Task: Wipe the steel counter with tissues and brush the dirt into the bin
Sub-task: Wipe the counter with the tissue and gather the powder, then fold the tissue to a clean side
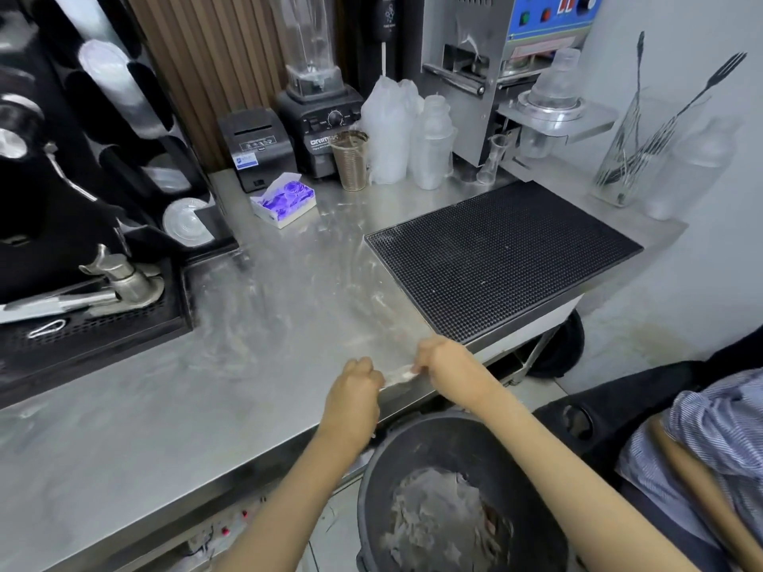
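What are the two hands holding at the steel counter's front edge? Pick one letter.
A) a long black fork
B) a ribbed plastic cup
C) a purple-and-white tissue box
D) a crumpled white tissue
D: the left hand and right hand both pinch the crumpled white tissue between them at the steel counter's front edge, above the round black bin.

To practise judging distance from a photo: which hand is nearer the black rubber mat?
Right. The right hand sits just off the near corner of the black rubber mat; the left hand is farther along the counter edge, away from it.
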### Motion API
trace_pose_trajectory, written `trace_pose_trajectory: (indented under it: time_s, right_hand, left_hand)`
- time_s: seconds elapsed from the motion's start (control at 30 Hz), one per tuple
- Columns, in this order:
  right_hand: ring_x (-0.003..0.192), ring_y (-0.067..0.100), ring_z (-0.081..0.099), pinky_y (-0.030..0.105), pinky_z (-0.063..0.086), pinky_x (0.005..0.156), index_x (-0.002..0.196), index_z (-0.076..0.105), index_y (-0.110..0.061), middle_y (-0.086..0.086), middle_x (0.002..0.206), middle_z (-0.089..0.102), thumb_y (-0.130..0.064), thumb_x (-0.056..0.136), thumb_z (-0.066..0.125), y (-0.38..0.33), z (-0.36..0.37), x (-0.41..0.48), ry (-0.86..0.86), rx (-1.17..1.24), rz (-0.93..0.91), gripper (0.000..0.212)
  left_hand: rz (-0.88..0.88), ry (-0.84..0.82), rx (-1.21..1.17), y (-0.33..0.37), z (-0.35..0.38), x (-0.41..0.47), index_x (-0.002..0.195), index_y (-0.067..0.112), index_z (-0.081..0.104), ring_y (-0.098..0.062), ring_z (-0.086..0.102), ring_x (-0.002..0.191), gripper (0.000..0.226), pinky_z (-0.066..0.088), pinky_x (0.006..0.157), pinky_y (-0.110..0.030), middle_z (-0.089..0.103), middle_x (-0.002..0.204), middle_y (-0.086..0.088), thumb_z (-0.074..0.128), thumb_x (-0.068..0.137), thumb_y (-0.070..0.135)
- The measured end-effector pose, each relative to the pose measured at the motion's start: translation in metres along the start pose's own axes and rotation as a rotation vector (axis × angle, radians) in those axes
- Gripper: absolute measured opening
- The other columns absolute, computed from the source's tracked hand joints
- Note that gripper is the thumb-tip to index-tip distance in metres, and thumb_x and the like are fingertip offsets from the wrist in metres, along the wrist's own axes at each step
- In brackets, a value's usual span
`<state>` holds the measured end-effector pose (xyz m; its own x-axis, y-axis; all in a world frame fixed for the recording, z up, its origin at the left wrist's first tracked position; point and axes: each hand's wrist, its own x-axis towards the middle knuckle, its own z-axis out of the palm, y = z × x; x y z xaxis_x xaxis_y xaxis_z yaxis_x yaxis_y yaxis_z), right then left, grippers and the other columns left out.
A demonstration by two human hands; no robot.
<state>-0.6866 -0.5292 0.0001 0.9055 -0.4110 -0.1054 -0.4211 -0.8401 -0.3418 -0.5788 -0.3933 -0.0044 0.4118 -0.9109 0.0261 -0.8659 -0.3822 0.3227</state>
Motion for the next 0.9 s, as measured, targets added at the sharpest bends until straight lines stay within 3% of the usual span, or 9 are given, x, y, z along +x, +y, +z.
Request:
trace_pose_trajectory:
  time_s: [0.13,0.27,0.37,0.43,0.53,0.67,0.77,0.83,0.9]
  right_hand:
    - [0.089,0.016,0.059,0.022,0.046,0.086,0.091,0.073,-0.007,-0.001,0.090,0.061,0.008,0.080,0.051,0.012,0.002,-0.043,0.042,0.138,0.045,0.029]
    - [0.068,-0.001,0.046,0.012,0.040,0.069,0.086,0.072,-0.009,-0.020,0.077,0.044,0.003,0.080,0.056,-0.005,0.001,-0.062,0.178,0.297,0.117,0.021]
    - [0.065,0.001,0.052,0.010,0.042,0.066,0.085,0.073,-0.009,-0.017,0.078,0.046,-0.002,0.074,0.070,-0.024,0.002,-0.072,0.249,0.464,0.144,0.014]
    - [0.066,0.005,0.051,0.013,0.045,0.069,0.091,0.071,-0.012,-0.015,0.080,0.048,-0.006,0.070,0.076,-0.036,0.004,-0.077,0.224,0.541,0.167,0.022]
    - [0.070,0.007,0.054,0.013,0.046,0.071,0.089,0.068,-0.021,-0.013,0.079,0.053,-0.007,0.074,0.074,-0.046,0.003,-0.082,0.231,0.638,0.256,0.022]
    - [0.077,-0.008,0.057,0.004,0.041,0.067,0.090,0.070,-0.022,-0.015,0.082,0.060,-0.002,0.087,0.057,-0.053,-0.007,-0.088,0.354,0.748,0.295,0.025]
    - [0.076,-0.003,0.058,0.006,0.045,0.068,0.088,0.066,-0.030,-0.011,0.086,0.063,-0.009,0.080,0.068,-0.056,-0.018,-0.094,0.370,0.891,0.342,0.024]
    - [0.072,-0.006,0.056,0.006,0.045,0.065,0.086,0.068,-0.028,-0.010,0.082,0.062,-0.007,0.073,0.075,-0.058,-0.024,-0.095,0.352,0.866,0.346,0.026]
    - [0.068,-0.008,0.053,0.006,0.042,0.062,0.072,0.065,-0.034,-0.011,0.075,0.060,-0.003,0.073,0.073,-0.061,-0.028,-0.094,0.361,0.760,0.341,0.031]
  left_hand:
    - [0.067,-0.141,-0.016,0.017,-0.004,-0.011,0.108,0.010,0.065,-0.024,0.049,0.100,0.032,0.041,0.079,-0.030,0.052,0.103,-0.009,0.049,0.084,-0.002]
    - [0.048,-0.146,-0.152,0.019,-0.015,-0.018,0.101,0.011,0.067,-0.023,0.050,0.097,0.026,0.040,0.078,-0.025,0.052,0.100,-0.009,0.047,0.087,0.000]
    - [0.058,-0.096,-0.229,0.019,-0.024,-0.022,0.099,0.011,0.065,-0.019,0.046,0.100,0.025,0.038,0.079,-0.020,0.050,0.096,-0.006,0.045,0.089,0.001]
    - [0.063,-0.061,-0.268,0.021,-0.029,-0.025,0.099,0.012,0.062,-0.018,0.045,0.100,0.025,0.035,0.078,-0.016,0.046,0.094,-0.002,0.041,0.091,0.001]
    - [0.074,-0.035,-0.276,0.027,-0.039,-0.024,0.101,0.012,0.060,-0.017,0.043,0.102,0.024,0.039,0.083,-0.021,0.047,0.098,-0.004,0.040,0.091,0.003]
    - [0.081,-0.019,-0.304,0.038,-0.050,-0.017,0.099,0.009,0.061,-0.017,0.039,0.104,0.018,0.033,0.083,-0.019,0.048,0.099,-0.007,0.045,0.091,0.009]
    - [0.082,0.032,-0.299,0.042,-0.054,-0.013,0.094,0.007,0.062,-0.015,0.040,0.097,0.016,0.032,0.075,-0.018,0.046,0.091,-0.003,0.048,0.088,0.008]
    - [0.091,0.056,-0.298,0.043,-0.056,-0.010,0.091,0.006,0.064,-0.013,0.039,0.090,0.015,0.029,0.070,-0.017,0.047,0.088,-0.003,0.050,0.086,0.008]
    - [0.101,0.068,-0.346,0.046,-0.059,-0.008,0.088,0.006,0.065,-0.013,0.042,0.084,0.014,0.029,0.065,-0.015,0.049,0.085,-0.002,0.053,0.084,0.006]
